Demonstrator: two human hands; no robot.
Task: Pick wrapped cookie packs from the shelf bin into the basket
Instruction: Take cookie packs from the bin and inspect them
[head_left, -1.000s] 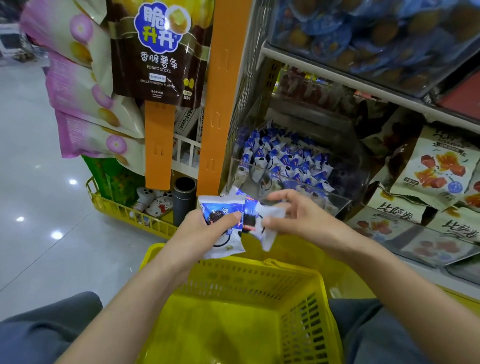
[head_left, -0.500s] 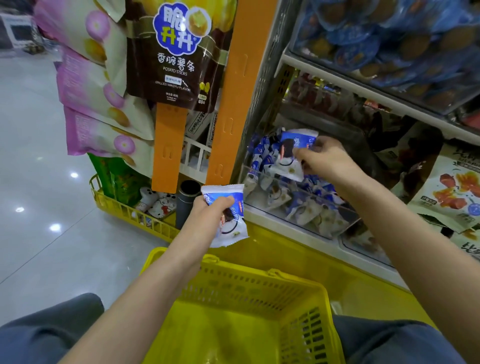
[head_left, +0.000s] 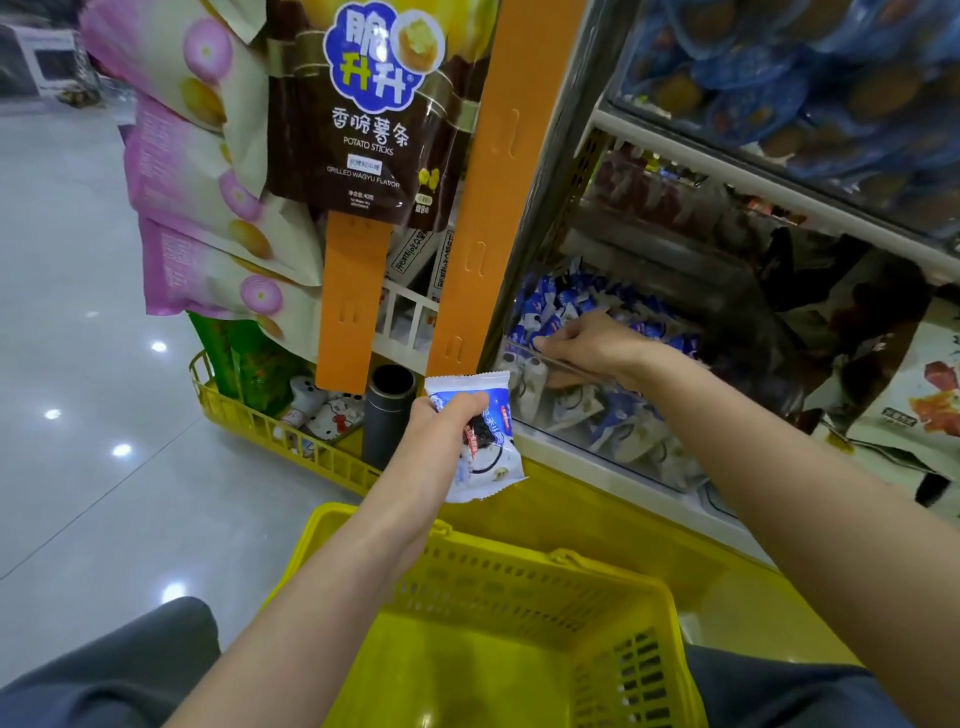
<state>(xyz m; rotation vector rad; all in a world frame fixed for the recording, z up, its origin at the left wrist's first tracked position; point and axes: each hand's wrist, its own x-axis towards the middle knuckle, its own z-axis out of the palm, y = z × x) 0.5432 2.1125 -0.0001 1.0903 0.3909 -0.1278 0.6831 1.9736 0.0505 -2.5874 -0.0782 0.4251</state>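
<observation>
A clear shelf bin (head_left: 631, 441) holds several blue-and-white wrapped cookie packs (head_left: 558, 304). My right hand (head_left: 589, 348) is down inside the bin, fingers bent onto the packs; whether it grips one is hidden. My left hand (head_left: 444, 428) is in front of the bin, above the far rim of the yellow basket (head_left: 519, 564). It grips one cookie pack (head_left: 485, 452), held upright. The basket sits low between my knees, and the part of its floor that shows is bare.
Hanging snack bags (head_left: 363, 114) and two orange strips (head_left: 483, 208) are left of the bin. A low yellow wire rack (head_left: 270, 434) and a dark tube (head_left: 389, 410) stand on the floor. Shelves with blue packs (head_left: 779, 78) lie above, and bagged snacks (head_left: 930, 395) to the right.
My right hand, which held a pack raised over the bin half a second ago, has dropped into the bin. My left hand has kept its pack and barely moved.
</observation>
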